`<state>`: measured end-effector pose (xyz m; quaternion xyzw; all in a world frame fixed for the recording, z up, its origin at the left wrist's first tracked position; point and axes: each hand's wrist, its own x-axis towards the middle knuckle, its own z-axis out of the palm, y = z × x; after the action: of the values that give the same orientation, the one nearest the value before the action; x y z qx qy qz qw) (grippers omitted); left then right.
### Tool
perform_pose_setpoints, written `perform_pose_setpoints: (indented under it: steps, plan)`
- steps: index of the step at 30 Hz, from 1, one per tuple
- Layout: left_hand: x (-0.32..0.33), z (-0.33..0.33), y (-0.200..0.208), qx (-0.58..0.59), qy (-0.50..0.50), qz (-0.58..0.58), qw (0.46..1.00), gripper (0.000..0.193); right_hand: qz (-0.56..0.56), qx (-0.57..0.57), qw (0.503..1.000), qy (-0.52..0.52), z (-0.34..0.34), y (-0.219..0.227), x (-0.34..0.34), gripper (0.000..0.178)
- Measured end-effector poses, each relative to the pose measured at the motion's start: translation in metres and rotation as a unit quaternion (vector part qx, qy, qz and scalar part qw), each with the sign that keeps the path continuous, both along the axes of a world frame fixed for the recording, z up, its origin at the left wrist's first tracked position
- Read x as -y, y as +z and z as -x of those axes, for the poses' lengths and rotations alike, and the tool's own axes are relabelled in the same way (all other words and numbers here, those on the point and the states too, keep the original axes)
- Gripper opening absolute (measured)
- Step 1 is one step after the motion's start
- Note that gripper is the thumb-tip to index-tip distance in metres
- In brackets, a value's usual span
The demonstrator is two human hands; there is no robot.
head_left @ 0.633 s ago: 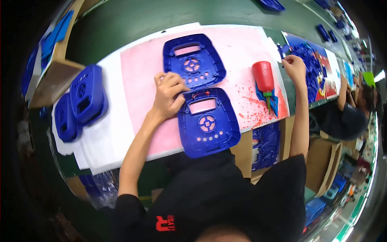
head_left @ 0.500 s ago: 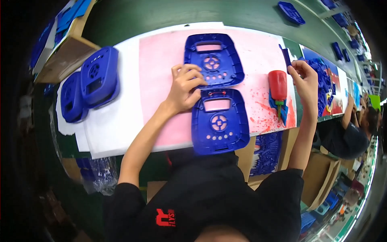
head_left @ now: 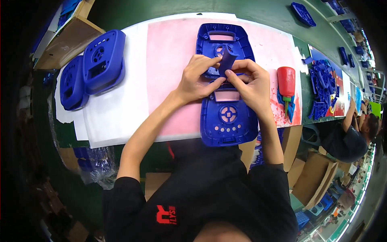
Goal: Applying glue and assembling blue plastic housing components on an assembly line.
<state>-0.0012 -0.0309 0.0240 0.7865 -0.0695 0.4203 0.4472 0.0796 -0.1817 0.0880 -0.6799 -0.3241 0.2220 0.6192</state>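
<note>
Two dark blue plastic shell halves lie open side up, end to end: the far half (head_left: 245, 40) and the near half (head_left: 209, 130). Above where they meet, a short curved blue plastic strip (head_left: 228, 59) stands upright. My right hand (head_left: 257, 84) pinches it between thumb and fingers. My left hand (head_left: 195, 82) has its thumb and fingertips closed on the strip's other side. The fingers partly cover the strip's lower end and the shell edges beneath. Right of my right hand lies a red squeeze bottle (head_left: 286, 80) with a green nozzle, on a blue piece.
Two assembled blue housings (head_left: 102, 60) sit on white paper at the left, beside a cardboard box (head_left: 66, 46). A pile of blue strips (head_left: 322, 88) lies at the right. Farther right, another person (head_left: 346, 139) is working. Red stains mark the pink sheet (head_left: 169, 48).
My right hand has brought the blue strip leftward from beside the bottle to above the shells. My left hand has left the far shell's edge and joined it at the strip.
</note>
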Motion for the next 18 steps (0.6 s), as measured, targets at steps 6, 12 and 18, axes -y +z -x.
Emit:
perform_pose_setpoints:
  steps: [6,12,18]
  plan:
    - [-0.005,0.003,0.011,0.004,-0.016,-0.029,0.999,0.044,0.007,0.186,0.982,-0.033,-0.004,0.015,0.01,0.041]
    - [-0.007,0.003,0.008,-0.019,-0.071,-0.032,0.997,0.044,0.022,0.342,0.939,0.018,-0.018,0.023,0.027,0.041]
    - [-0.007,0.002,0.007,-0.023,-0.101,-0.059,0.993,0.042,0.055,0.497,0.864,0.066,-0.027,0.013,0.039,0.029]
